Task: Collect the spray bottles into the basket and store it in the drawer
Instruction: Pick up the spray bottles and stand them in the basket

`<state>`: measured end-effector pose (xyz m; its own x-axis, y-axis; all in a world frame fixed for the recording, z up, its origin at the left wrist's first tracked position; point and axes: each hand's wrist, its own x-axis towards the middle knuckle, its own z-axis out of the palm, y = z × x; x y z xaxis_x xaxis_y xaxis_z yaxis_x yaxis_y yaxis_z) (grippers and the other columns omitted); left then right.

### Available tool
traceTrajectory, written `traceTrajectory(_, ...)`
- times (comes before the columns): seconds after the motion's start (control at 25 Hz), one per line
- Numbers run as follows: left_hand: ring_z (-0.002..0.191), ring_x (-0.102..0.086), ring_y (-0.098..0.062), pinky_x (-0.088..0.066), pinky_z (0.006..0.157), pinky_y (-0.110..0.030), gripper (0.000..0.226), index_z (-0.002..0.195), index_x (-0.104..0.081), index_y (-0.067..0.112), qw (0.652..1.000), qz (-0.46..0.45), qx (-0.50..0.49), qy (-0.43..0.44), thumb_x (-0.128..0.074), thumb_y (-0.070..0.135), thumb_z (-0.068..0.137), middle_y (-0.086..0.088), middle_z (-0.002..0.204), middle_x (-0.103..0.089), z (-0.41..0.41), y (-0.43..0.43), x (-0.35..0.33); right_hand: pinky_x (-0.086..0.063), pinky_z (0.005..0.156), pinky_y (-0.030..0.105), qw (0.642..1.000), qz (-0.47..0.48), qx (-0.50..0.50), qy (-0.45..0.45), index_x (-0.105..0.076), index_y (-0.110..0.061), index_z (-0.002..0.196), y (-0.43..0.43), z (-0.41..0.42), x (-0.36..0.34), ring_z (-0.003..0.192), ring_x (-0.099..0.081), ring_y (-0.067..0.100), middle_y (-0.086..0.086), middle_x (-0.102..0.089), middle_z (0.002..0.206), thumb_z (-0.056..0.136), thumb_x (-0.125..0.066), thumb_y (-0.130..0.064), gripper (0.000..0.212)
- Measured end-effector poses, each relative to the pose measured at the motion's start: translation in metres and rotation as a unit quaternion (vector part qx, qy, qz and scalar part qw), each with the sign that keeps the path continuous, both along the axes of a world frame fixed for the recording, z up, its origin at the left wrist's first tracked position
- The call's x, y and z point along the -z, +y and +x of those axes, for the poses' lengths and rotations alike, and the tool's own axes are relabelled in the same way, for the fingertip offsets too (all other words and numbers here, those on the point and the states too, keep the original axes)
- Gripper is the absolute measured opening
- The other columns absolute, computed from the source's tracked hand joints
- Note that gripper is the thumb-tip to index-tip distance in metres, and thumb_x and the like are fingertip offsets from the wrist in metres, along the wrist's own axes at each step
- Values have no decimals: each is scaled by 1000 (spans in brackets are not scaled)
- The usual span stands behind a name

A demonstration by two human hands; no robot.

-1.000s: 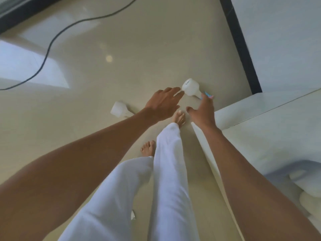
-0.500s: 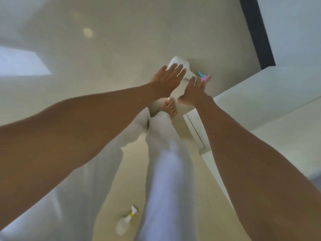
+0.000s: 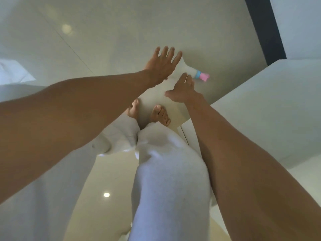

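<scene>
A white spray bottle (image 3: 184,71) with a blue collar and pink nozzle (image 3: 204,77) lies on the floor just ahead of my bare feet. My left hand (image 3: 162,64) hovers over the bottle's wide end, palm down, fingers spread, covering part of it. My right hand (image 3: 184,89) reaches in from the near side. Its fingertips rest against the bottle's neck by the blue collar and its thumb sticks out to the left. Neither hand is closed around the bottle. No basket or drawer is in view.
A white cabinet (image 3: 260,105) stands close on the right, its corner beside my right forearm. A dark skirting strip (image 3: 265,28) runs along the wall at upper right. My legs in white trousers (image 3: 166,171) fill the lower middle, over glossy beige floor (image 3: 121,32).
My left hand has lifted and spread its fingers over the bottle. The right hand slid toward the neck. The small bottle seen at the bottom edge earlier is out of view.
</scene>
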<state>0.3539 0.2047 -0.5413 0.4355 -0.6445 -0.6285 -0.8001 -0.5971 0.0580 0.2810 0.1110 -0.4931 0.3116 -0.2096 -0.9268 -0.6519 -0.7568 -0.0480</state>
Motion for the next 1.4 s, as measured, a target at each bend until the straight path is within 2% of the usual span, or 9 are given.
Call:
traceTrajectory(0.08,131,-43,-41,-46,101,-48,100,155,-5,-2,998,-7,-47,51,-71,36,89,-27,147,-34,4,-2,-5,-17,124,46,1000,-3,5,-13,10,1,157,3,-1,-2,156,1,34,16,7,167,98,-58,-34,96)
traceTrajectory(0.16,121,-51,-40,-51,91,-48,95,152,-11,-3,989,-11,-94,110,-71,36,89,-25,137,-42,3,5,-20,-29,118,42,998,1,40,-58,0,3,156,6,-2,-13,152,-16,34,17,-8,164,97,-58,-31,90)
traceTrajectory(0.28,115,-55,-41,-52,93,-49,87,148,-18,-1,968,-12,-187,165,-71,36,89,-24,129,-47,-7,29,-51,-42,105,40,986,-5,98,-135,-21,1,150,14,-7,-48,136,-41,33,17,-31,151,96,-59,-25,71)
traceTrajectory(0.56,124,-52,-40,-42,101,-46,94,154,-14,7,893,-119,-377,213,-70,43,88,-20,146,-41,-58,69,-185,-39,92,25,946,0,238,-218,-44,-2,140,36,-18,-193,120,-54,27,16,-51,134,98,-58,-26,51)
traceTrajectory(0.84,130,-53,-33,-47,102,-52,101,151,-30,16,851,-258,-432,151,-82,50,71,-6,148,-49,-122,74,-348,-49,103,35,835,-19,403,-374,-52,-7,135,34,-73,-367,121,-58,21,5,-59,131,99,-60,-33,45)
traceTrajectory(1.0,127,-54,-33,-48,101,-54,97,146,-38,12,842,-344,-399,115,-88,41,67,-7,142,-53,-175,58,-406,-50,79,3,759,-26,497,-420,-56,-13,129,15,-130,-428,110,-64,11,-2,-63,129,96,-65,-34,40)
traceTrajectory(1.08,124,-53,-25,-52,97,-40,96,141,-39,10,833,-388,-382,95,-92,33,64,-8,138,-55,-214,41,-426,-47,72,-2,717,-26,542,-437,-59,-17,124,1,-169,-453,102,-66,2,-6,-67,123,94,-67,-37,37)
traceTrajectory(1.2,118,-56,-22,-48,87,-21,95,134,-36,12,822,-437,-355,88,-94,32,62,-14,133,-56,-278,8,-447,-54,77,11,668,-24,562,-487,-63,-26,111,-19,-236,-482,101,-65,-2,-13,-70,110,91,-71,-38,24)
traceTrajectory(1.4,130,-52,-26,-44,107,-28,97,141,-42,7,854,-421,-287,111,-90,42,64,-10,146,-49,-369,-46,-473,-57,90,32,604,-39,561,-565,-62,-43,100,-54,-353,-512,107,-68,14,-2,-72,109,87,-78,-28,25)
